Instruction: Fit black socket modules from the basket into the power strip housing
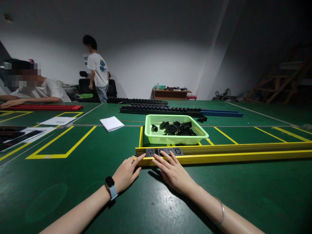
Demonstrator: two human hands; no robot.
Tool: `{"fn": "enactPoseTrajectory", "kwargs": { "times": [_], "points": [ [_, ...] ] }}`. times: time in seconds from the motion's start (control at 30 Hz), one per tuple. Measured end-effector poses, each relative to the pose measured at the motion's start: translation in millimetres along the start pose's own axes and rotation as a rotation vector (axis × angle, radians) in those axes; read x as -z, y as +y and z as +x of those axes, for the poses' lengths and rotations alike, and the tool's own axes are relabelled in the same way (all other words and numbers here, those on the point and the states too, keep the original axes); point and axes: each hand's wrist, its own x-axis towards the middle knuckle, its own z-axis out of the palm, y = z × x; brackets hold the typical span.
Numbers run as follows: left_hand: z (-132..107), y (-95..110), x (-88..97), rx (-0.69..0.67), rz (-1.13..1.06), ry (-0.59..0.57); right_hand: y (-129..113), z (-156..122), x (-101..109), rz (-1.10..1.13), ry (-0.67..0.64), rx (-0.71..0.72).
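A long yellow channel rail (219, 158) lies across the green table in front of me, with several black socket modules (150, 152) set in a row at its left end. My left hand (125, 172) is at that end, its index finger stretched over the near wall to the leftmost socket and its thumb apart. My right hand (174, 172) rests across the near wall with fingers spread, the fingertips on the sockets to the right of the first one. Just behind the rail stands a light green basket (176, 140) holding loose black modules (179, 128).
A white paper pad (111, 123) lies left of the basket. Farther back are black module-filled rails (158, 110) and a blue rail (223, 113). A seated person (52, 89) leans by a red rail (48, 107); another person (98, 71) stands behind. Yellow tape (48, 157) marks the table.
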Motion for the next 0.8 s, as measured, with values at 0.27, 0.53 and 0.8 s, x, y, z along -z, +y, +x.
{"fn": "enactPoseTrajectory", "kwargs": {
  "times": [0.27,0.53,0.8],
  "points": [
    [-0.8,0.2,0.0,0.016,-0.001,-0.014,-0.5,1.0,0.3,0.019,-0.006,-0.021],
    [-0.4,0.6,0.5,0.014,-0.009,-0.005,-0.4,0.2,1.3,0.042,-0.004,-0.038],
    [-1.2,0.7,1.1,0.012,-0.014,-0.008,0.2,-1.1,-0.6,0.034,0.037,-0.041]
  ]
}}
